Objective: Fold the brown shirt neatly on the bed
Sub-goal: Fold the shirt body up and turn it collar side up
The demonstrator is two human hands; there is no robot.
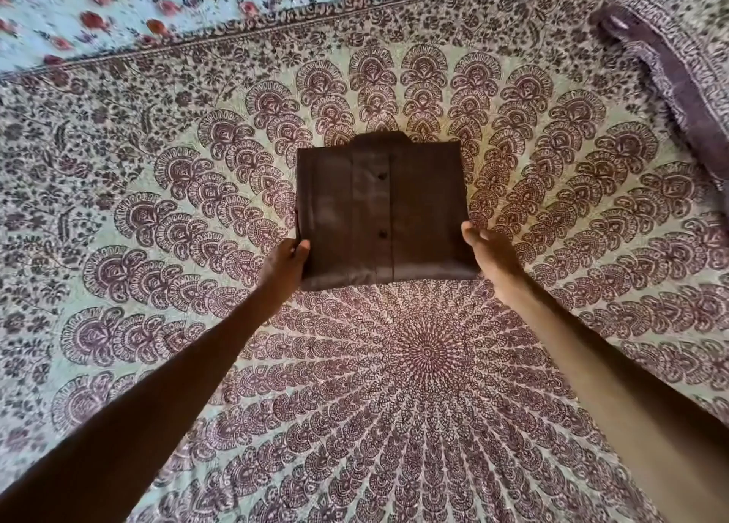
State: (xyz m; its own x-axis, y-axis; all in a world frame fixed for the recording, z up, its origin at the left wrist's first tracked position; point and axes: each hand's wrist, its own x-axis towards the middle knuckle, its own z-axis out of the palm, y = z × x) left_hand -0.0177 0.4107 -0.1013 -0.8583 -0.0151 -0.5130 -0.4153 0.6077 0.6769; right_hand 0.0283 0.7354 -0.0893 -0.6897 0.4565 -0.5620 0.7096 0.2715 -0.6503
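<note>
The brown shirt (380,211) is folded into a flat rectangle in the middle of the view, its collar at the far edge and its button placket running down the centre. My left hand (285,268) grips its near left corner, thumb on top. My right hand (487,256) holds the near right corner, thumb at the shirt's edge and fingers hidden under the cloth. The shirt's far part lies on the patterned bedspread (426,349).
A pillow (678,69) in a matching purple print lies at the far right. A light cloth with red flowers (118,6) runs along the far left edge of the bed. The mandala-print bedspread stretches out on all sides of the shirt.
</note>
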